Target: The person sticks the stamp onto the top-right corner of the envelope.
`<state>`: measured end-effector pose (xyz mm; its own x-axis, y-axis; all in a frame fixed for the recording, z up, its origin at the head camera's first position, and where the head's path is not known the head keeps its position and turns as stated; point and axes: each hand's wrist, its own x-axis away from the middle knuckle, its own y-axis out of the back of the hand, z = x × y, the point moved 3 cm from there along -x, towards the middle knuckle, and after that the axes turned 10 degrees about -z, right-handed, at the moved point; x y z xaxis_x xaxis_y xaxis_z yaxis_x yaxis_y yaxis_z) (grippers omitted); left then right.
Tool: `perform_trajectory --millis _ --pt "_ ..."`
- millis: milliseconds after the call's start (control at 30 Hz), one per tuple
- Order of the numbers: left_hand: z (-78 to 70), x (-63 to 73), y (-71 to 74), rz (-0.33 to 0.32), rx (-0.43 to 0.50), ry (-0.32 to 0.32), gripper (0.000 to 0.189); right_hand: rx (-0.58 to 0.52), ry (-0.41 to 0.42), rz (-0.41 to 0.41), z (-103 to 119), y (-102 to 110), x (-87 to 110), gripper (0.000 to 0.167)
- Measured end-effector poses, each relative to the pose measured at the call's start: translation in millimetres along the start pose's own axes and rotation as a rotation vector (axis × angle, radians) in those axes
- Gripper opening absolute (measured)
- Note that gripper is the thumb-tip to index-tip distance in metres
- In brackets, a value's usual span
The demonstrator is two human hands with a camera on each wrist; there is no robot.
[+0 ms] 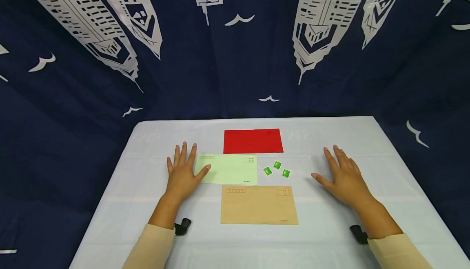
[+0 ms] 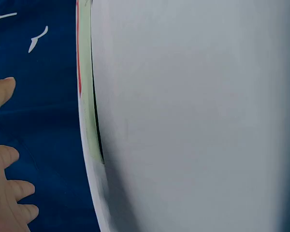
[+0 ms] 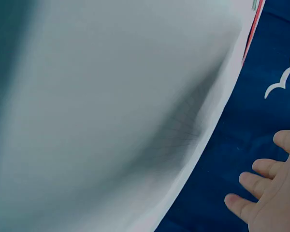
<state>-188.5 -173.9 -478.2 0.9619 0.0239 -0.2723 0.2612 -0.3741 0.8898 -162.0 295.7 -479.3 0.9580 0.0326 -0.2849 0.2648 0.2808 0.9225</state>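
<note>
My left hand [image 1: 182, 179] is spread flat with straight fingers, its thumb overlapping the left part of a pale green envelope [image 1: 227, 170] in the head view. Over on the right, my right hand [image 1: 345, 181] also has its fingers extended and holds nothing. Between the hands lie three small green stamps [image 1: 277, 165] with white borders, just right of the green envelope. A red envelope [image 1: 253, 141] lies behind it, and a tan envelope [image 1: 259, 205] lies in front, nearest me. Both wrist views show the fingers straight and the palms bare.
The envelopes rest on a white-covered table [image 1: 312, 240]. Behind it hangs a dark blue cloth [image 1: 220, 73] printed with white buildings and birds. A small black device [image 1: 182, 227] sits at my left wrist, and another black device [image 1: 358, 234] at my right wrist.
</note>
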Motion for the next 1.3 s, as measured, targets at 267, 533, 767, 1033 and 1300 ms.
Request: perform_trajectory --millis 267,533,767,1033,1300 --pt "-6.7 2.5 2.8 0.014 0.141 -0.039 0.081 -0.069 -0.002 0.026 2.9 5.1 -1.4 0.092" --pt "-23.3 6.9 5.8 0.031 0.183 -0.098 0.073 -0.104 -0.025 0.074 8.9 7.8 0.5 0.084" --pt "-38.0 15.0 5.0 0.085 0.215 -0.144 0.065 -0.137 -0.006 0.086 10.5 4.7 1.3 0.077" --pt "-49.3 27.0 1.4 0.158 0.229 -0.171 0.062 -0.145 0.030 0.078 17.4 4.4 2.6 0.065" --pt "-63.6 32.9 -0.2 0.199 0.234 -0.218 0.062 -0.192 0.009 0.106 20.0 3.1 3.5 0.056"
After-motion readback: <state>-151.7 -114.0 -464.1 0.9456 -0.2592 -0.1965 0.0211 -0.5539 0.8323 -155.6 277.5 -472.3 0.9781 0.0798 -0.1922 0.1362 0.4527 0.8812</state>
